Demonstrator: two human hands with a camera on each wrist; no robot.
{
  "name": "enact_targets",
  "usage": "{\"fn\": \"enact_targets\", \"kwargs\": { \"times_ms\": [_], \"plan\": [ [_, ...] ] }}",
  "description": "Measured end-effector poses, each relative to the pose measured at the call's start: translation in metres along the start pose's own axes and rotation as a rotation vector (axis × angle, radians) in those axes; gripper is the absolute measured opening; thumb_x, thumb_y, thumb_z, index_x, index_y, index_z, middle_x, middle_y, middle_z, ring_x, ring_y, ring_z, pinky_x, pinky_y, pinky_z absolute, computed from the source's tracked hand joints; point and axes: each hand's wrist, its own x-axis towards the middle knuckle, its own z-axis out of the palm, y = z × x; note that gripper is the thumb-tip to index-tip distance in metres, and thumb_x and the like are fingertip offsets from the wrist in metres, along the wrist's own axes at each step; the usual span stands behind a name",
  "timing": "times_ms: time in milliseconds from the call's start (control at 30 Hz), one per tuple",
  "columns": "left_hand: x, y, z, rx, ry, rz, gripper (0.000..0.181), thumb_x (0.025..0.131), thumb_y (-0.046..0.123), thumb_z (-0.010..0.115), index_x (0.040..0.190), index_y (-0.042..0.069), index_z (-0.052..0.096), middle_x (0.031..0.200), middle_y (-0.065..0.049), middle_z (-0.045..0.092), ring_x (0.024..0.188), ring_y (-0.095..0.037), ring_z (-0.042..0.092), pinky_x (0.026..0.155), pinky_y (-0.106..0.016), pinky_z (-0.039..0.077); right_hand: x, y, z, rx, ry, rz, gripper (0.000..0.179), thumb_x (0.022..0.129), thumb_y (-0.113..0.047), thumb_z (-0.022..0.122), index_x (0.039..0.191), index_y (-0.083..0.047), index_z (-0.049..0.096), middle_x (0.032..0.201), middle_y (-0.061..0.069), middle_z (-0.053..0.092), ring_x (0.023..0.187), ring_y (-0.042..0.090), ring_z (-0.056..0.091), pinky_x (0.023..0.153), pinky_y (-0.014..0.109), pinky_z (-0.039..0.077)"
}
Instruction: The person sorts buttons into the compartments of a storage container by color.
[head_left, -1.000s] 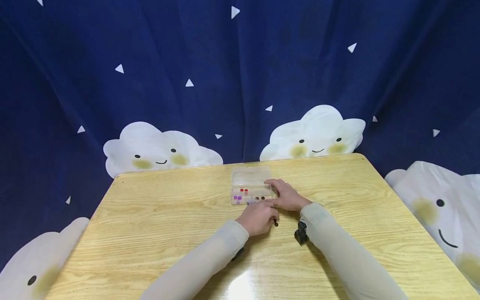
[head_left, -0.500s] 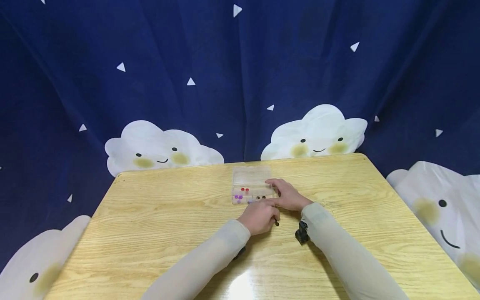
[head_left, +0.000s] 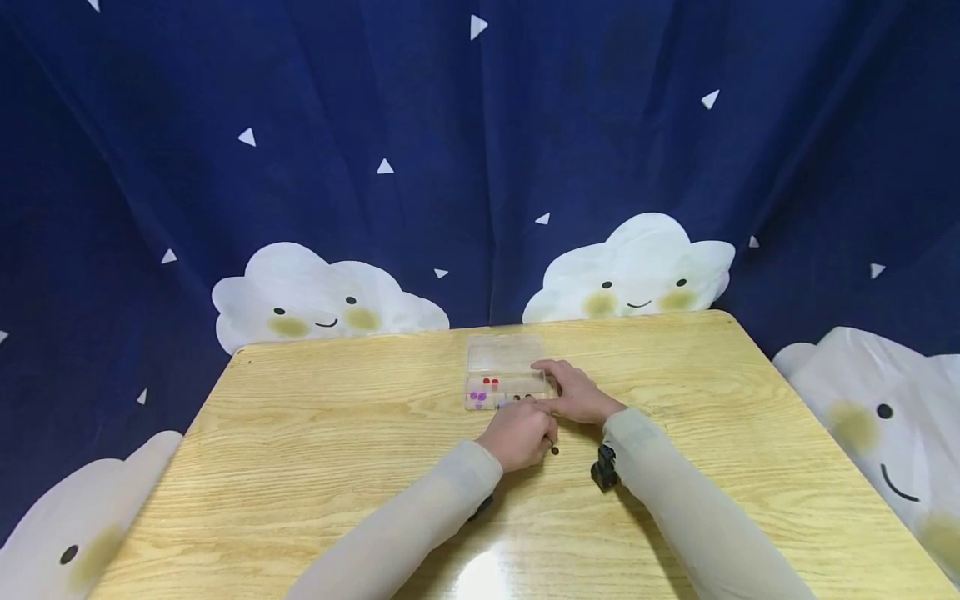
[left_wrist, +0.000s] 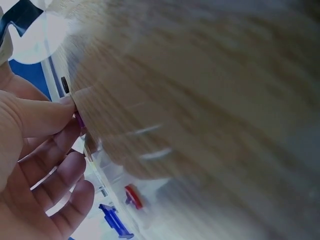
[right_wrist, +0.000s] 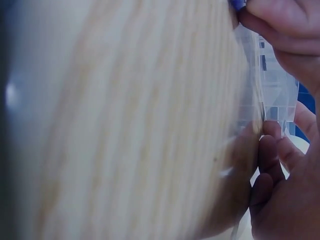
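Observation:
A clear plastic compartment box (head_left: 506, 383) lies with its lid laid back, holding small red pieces (head_left: 491, 382), purple pieces (head_left: 477, 397) and dark pieces. My right hand (head_left: 576, 396) holds the box's right end, thumb in front and fingers farther back. At the front edge my left hand (head_left: 517, 435) has thumb and forefinger pinched together; a bit of a small purple piece (left_wrist: 79, 120) shows between their tips, the rest hidden. Close by them is a small round dark piece (head_left: 555, 451). In the left wrist view a red disc-headed piece (left_wrist: 132, 196) and a blue bracket-shaped part (left_wrist: 115, 220) appear.
The box stands toward the far edge of a wood-grain table (head_left: 337, 433). Behind it hangs a dark blue curtain (head_left: 420, 208) with white clouds and triangles. A black wrist mount (head_left: 603, 467) hangs under the right sleeve.
The head view has shifted slightly. Both hands keep their places at the box, and only the left fingers have shifted a little beside the dark piece.

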Motion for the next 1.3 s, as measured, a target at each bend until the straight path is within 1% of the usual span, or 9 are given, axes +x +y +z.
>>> {"fn": "enact_targets", "kwargs": {
  "times_ms": [233, 433, 633, 767, 800, 933, 1033, 1133, 1300],
  "plan": [
    [-0.001, 0.0, 0.001, 0.015, 0.001, 0.011, 0.014, 0.083, 0.011, 0.072, 0.084, 0.024, 0.079, 0.089, 0.014, 0.074, 0.092, -0.006, 0.067, 0.092, -0.022, 0.052, 0.0, -0.001, 0.001, 0.0, 0.003, 0.006, 0.067, 0.088, -0.03, 0.073, 0.146, -0.012, 0.044, 0.132, 0.018, 0.054, 0.116, 0.032, 0.052, 0.096, 0.05, 0.045],
    [-0.002, -0.001, 0.001, 0.014, 0.001, 0.023, 0.014, 0.082, 0.011, 0.073, 0.084, 0.023, 0.079, 0.088, 0.014, 0.074, 0.09, -0.003, 0.068, 0.105, -0.023, 0.047, -0.002, -0.002, -0.001, -0.006, 0.002, 0.005, 0.067, 0.088, -0.03, 0.073, 0.146, -0.012, 0.044, 0.134, 0.018, 0.053, 0.117, 0.033, 0.051, 0.097, 0.051, 0.044],
    [-0.003, -0.002, 0.0, 0.021, -0.004, 0.032, 0.013, 0.082, 0.011, 0.073, 0.083, 0.023, 0.079, 0.089, 0.013, 0.072, 0.089, -0.004, 0.067, 0.098, -0.022, 0.05, -0.002, -0.004, -0.002, -0.009, -0.002, 0.027, 0.069, 0.088, -0.034, 0.074, 0.146, -0.014, 0.044, 0.135, 0.017, 0.053, 0.117, 0.033, 0.05, 0.098, 0.051, 0.043],
    [-0.006, -0.003, -0.003, -0.019, -0.005, 0.025, 0.014, 0.085, 0.01, 0.071, 0.085, 0.022, 0.079, 0.091, 0.012, 0.073, 0.092, -0.005, 0.067, 0.1, -0.024, 0.051, -0.001, -0.002, -0.001, -0.006, -0.002, 0.017, 0.07, 0.087, -0.036, 0.075, 0.146, -0.013, 0.044, 0.133, 0.017, 0.053, 0.115, 0.032, 0.05, 0.097, 0.051, 0.043],
    [-0.006, -0.004, -0.004, -0.029, -0.003, 0.023, 0.014, 0.085, 0.011, 0.07, 0.085, 0.022, 0.079, 0.091, 0.012, 0.073, 0.092, -0.005, 0.067, 0.1, -0.025, 0.051, -0.001, -0.002, -0.002, -0.005, 0.0, 0.013, 0.071, 0.086, -0.036, 0.075, 0.146, -0.013, 0.045, 0.132, 0.017, 0.054, 0.115, 0.031, 0.05, 0.097, 0.05, 0.044],
    [-0.01, -0.009, -0.009, -0.038, 0.019, 0.018, 0.011, 0.086, 0.014, 0.072, 0.084, 0.022, 0.078, 0.091, 0.012, 0.074, 0.09, -0.006, 0.067, 0.089, -0.023, 0.053, -0.001, -0.002, -0.002, -0.007, 0.001, -0.001, 0.072, 0.086, -0.037, 0.076, 0.146, -0.012, 0.045, 0.129, 0.016, 0.054, 0.109, 0.028, 0.051, 0.093, 0.046, 0.044],
    [-0.014, -0.013, -0.013, -0.037, 0.031, 0.014, 0.008, 0.086, 0.017, 0.073, 0.083, 0.023, 0.078, 0.09, 0.012, 0.074, 0.091, -0.007, 0.066, 0.088, -0.023, 0.052, 0.0, -0.002, -0.002, -0.013, -0.002, -0.006, 0.072, 0.086, -0.039, 0.075, 0.146, -0.012, 0.044, 0.127, 0.015, 0.054, 0.107, 0.027, 0.05, 0.092, 0.045, 0.044],
    [-0.02, -0.018, -0.015, -0.045, 0.041, 0.01, 0.006, 0.086, 0.018, 0.075, 0.083, 0.022, 0.078, 0.092, 0.011, 0.074, 0.094, -0.008, 0.066, 0.092, -0.023, 0.051, 0.0, -0.002, -0.002, -0.01, -0.007, 0.001, 0.073, 0.086, -0.04, 0.075, 0.146, -0.013, 0.044, 0.127, 0.015, 0.054, 0.109, 0.028, 0.05, 0.093, 0.047, 0.044],
    [-0.029, -0.028, -0.018, -0.065, 0.055, -0.002, 0.006, 0.087, 0.016, 0.074, 0.086, 0.02, 0.078, 0.093, 0.009, 0.073, 0.088, -0.009, 0.064, 0.086, -0.022, 0.052, 0.001, 0.0, 0.0, 0.015, -0.019, 0.027, 0.075, 0.086, -0.04, 0.076, 0.147, -0.014, 0.042, 0.135, 0.017, 0.052, 0.117, 0.032, 0.051, 0.099, 0.053, 0.044]
  ]
}}
